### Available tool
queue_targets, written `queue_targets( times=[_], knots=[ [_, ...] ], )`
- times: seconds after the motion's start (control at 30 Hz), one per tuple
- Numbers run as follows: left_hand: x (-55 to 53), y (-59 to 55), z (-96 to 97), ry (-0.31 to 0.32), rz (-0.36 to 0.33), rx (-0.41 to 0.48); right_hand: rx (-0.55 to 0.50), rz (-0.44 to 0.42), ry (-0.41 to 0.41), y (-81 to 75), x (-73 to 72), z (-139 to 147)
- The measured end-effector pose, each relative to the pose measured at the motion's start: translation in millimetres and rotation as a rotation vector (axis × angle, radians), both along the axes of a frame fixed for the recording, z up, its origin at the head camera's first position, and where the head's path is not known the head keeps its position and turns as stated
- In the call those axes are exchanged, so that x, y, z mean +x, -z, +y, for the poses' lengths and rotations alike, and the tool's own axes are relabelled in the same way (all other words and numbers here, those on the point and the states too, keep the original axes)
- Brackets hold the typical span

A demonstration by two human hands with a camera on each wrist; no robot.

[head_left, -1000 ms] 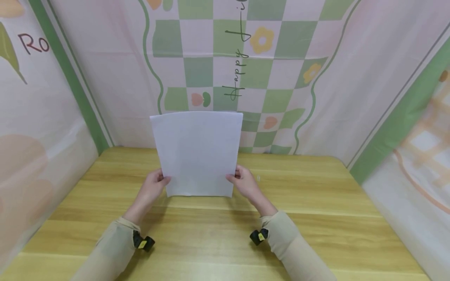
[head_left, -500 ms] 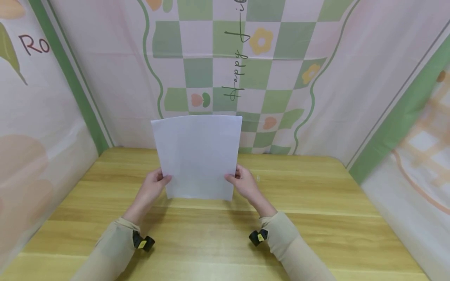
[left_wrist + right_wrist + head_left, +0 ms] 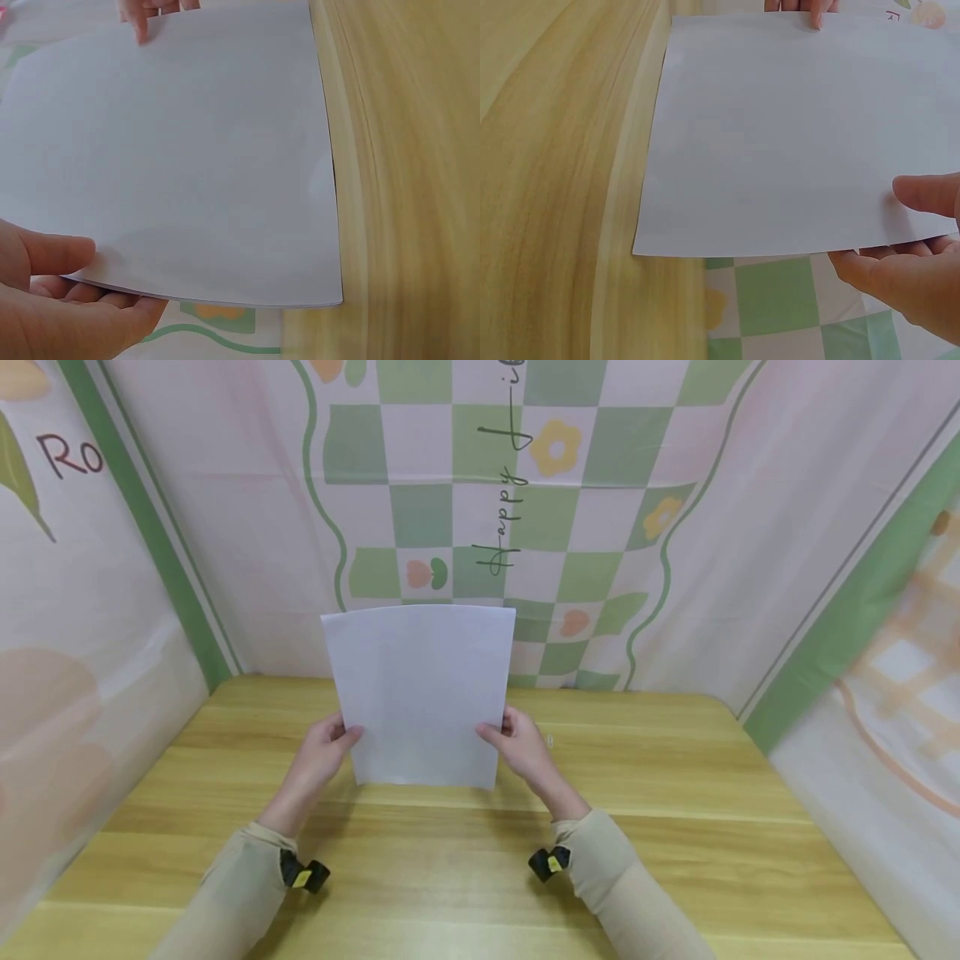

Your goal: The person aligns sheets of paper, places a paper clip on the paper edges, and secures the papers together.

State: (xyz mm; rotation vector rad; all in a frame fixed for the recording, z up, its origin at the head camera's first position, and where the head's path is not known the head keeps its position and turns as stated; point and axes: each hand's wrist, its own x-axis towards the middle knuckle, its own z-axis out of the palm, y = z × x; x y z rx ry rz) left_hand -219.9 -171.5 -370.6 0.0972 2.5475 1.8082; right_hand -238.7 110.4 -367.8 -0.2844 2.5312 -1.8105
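Observation:
Blank white paper (image 3: 420, 693) stands up, facing me, in the middle of the head view, its top edge slightly bowed. My left hand (image 3: 324, 750) grips its left side low down, thumb on the front and fingers behind. On the opposite side my right hand (image 3: 519, 745) holds it the same way. In the left wrist view, the paper's edge (image 3: 225, 304) looks like thin layers lying together, and the left thumb (image 3: 64, 255) presses on the face. The right thumb (image 3: 922, 195) lies on the paper in the right wrist view, with the fingers curled behind.
A wooden table (image 3: 450, 877) spreads below the hands. Just right of the right hand lies a small, pale, oblong loop (image 3: 550, 741), like a paper clip. A patterned cloth (image 3: 555, 527) hangs behind the table, with more cloth at both sides.
The paper first dropped slightly, its top and bottom edges now lower in the head view. Since then both hands have shifted up a little along its sides.

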Motion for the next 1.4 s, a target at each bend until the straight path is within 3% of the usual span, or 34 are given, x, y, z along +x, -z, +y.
queue_targets(
  times=[0.67,1.4],
  knots=[
    [2.0,-1.2,-2.1,0.01,0.017,0.071,-0.058,0.033,-0.002,-1.3,-2.0,-0.6],
    [5.3,-7.9,-1.3,-0.023,0.038,0.079,-0.072,0.062,-0.017,-10.9,1.5,0.6]
  ],
)
